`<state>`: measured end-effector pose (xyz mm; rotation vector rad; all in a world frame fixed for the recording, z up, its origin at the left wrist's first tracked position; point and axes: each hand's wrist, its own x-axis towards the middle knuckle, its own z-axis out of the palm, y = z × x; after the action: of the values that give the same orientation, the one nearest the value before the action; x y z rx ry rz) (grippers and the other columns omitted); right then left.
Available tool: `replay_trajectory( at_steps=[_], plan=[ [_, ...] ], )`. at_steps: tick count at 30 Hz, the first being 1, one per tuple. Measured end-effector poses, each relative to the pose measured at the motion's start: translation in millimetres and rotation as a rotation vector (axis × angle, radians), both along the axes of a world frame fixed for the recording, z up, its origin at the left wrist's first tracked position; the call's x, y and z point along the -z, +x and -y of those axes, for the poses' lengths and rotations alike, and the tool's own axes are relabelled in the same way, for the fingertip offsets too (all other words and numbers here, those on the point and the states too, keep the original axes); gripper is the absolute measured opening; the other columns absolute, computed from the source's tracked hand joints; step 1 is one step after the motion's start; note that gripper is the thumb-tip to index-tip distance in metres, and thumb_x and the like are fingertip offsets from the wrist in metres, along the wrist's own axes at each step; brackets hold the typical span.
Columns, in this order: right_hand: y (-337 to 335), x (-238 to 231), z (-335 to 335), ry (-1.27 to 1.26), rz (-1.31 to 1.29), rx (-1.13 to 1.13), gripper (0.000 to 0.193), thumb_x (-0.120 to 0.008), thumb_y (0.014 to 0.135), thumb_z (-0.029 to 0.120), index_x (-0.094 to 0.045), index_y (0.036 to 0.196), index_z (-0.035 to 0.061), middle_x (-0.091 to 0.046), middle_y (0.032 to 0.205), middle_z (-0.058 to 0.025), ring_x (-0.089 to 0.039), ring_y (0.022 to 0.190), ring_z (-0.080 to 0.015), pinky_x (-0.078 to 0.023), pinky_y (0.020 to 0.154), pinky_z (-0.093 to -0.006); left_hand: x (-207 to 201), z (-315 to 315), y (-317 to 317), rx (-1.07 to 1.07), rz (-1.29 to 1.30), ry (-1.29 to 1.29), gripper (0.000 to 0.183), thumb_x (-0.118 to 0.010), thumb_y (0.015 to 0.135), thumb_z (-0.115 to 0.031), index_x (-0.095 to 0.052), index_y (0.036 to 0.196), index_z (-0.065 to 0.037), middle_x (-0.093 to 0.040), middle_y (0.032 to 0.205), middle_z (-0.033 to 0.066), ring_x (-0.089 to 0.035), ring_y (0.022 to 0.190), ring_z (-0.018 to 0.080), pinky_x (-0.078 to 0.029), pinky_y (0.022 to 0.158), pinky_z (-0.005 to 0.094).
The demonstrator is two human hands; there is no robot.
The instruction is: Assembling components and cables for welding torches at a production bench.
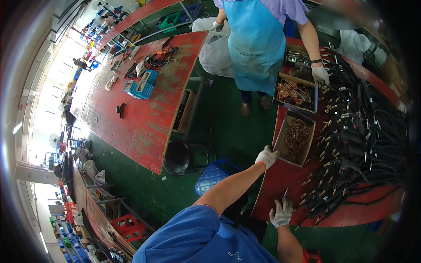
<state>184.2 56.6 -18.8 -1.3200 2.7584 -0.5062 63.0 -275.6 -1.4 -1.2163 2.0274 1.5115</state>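
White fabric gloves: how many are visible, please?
4: left hand by brown box, right hand at red table, coworker's left hand near black cables, coworker's right hand by white sack.

A workshop with a dark green floor (125, 179), lit brightly from the left.
A red worktable (153, 116) with a scuffed, worn top stood at an angle across the room, a round black stool (176, 158) close to its near corner. At lower left, a red plastic stool (128, 227) stood beside a long bench (94, 217). Beyond, glaring windows (57, 92) broke up a pale wall, and a tube lamp (17, 128) glowed.
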Motion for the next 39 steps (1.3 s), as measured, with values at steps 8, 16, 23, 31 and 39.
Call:
replay_trajectory(
  at_steps=[8,16,23,31,39],
  plan=[
    [-2.5,-1.4,14.2,-0.050,-0.019,-0.052,0.055,-0.073,0.081,0.029,-0.066,0.134,0.0132,-0.055,0.149,-0.0237,-0.055,0.136,-0.0509,-0.048,0.113,-0.0679,-8.0,25.3,13.7,0.085,-0.016,-0.164,0.047,-0.052,0.107,-0.029,-0.065,0.139,0.002,-0.074,0.129,0.0312,-0.070,0.126,0.0474,-0.055,0.107,0.0518],
    [-5.2,-4.8,17.4,-0.022,-0.005,-0.062,0.054,-0.069,0.088,0.030,-0.063,0.138,0.0119,-0.056,0.150,-0.0269,-0.054,0.139,-0.0526,-0.046,0.115,-0.0697,4.6,29.1,83.5,-0.121,-0.205,-0.135,0.035,-0.054,0.108,-0.022,-0.068,0.128,0.003,-0.076,0.114,0.0303,-0.072,0.113,0.0481,-0.057,0.096,0.0507],
    [-5.2,-3.4,16.8,-0.012,0.003,-0.070,0.060,-0.072,0.084,0.022,-0.060,0.142,0.0114,-0.055,0.149,-0.0306,-0.054,0.139,-0.0552,-0.045,0.116,-0.0714,-5.8,35.7,187.2,-0.296,-0.344,0.091,0.042,-0.051,0.104,-0.013,-0.067,0.139,0.006,-0.078,0.114,0.0160,-0.076,0.100,0.0302,-0.058,0.087,0.0411],
    [-8.2,-0.1,11.1,-0.042,-0.034,-0.096,0.060,-0.072,0.085,0.021,-0.059,0.143,0.0101,-0.052,0.154,-0.0318,-0.050,0.143,-0.0559,-0.043,0.119,-0.0711,-59.7,88.2,313.1,-0.885,-0.424,0.325,0.043,-0.043,0.104,-0.011,-0.066,0.137,0.004,-0.075,0.124,0.0210,-0.076,0.108,0.0364,-0.065,0.094,0.0499],
    [6.0,-4.8,20.9,-0.046,0.087,-0.089,0.060,-0.074,0.084,0.019,-0.061,0.142,0.0111,-0.052,0.156,-0.0297,-0.049,0.146,-0.0541,-0.040,0.123,-0.0685,86.2,244.6,554.4,-1.072,-0.508,-0.488,0.018,-0.065,0.100,-0.018,-0.077,0.096,-0.006,-0.076,0.099,0.0170,-0.077,0.090,0.0316,-0.063,0.078,0.0470]
  ],
)
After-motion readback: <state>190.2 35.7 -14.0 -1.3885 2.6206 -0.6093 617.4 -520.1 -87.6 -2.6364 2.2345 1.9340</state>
